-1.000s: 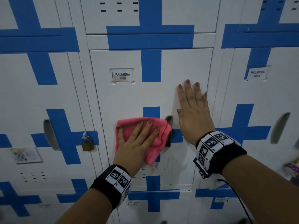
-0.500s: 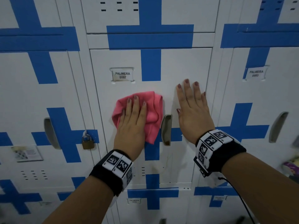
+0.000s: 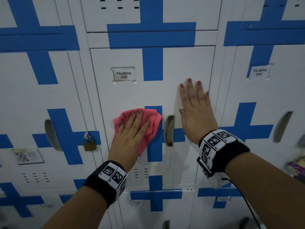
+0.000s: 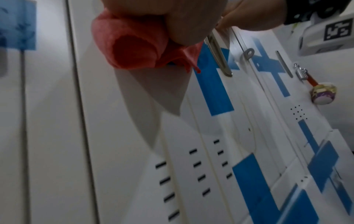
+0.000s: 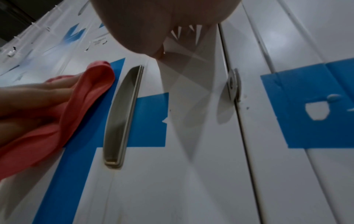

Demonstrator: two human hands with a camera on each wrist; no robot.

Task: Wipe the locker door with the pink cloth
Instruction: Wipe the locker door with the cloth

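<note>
The pink cloth (image 3: 145,123) lies bunched against the middle of the locker door (image 3: 166,91), just left of the recessed metal handle (image 3: 169,129), covering part of the blue painted cross (image 3: 154,146). The left hand (image 3: 130,138) presses it flat with straight, slightly spread fingers; nothing is pinched, so only palm pressure keeps the cloth on the vertical face. The right hand (image 3: 196,113) lies flat on the door to the right of the handle, fingers straight and close together, bracing the panel.

The likely trouble: if the left palm eases off, the loose folds could slide down or drop. The cloth's right edge sits close to the handle, so it could snag on the rim. If the right hand lifts, the thin door may rattle or flex under the wiping.

The door is smooth white metal with a name plate (image 3: 123,75) reading PALMERA and vent slots (image 3: 141,173) low down. Around it stand matching lockers with blue crosses; the left neighbour carries a brass padlock (image 3: 89,144) and a small sticker (image 3: 27,155)
</note>
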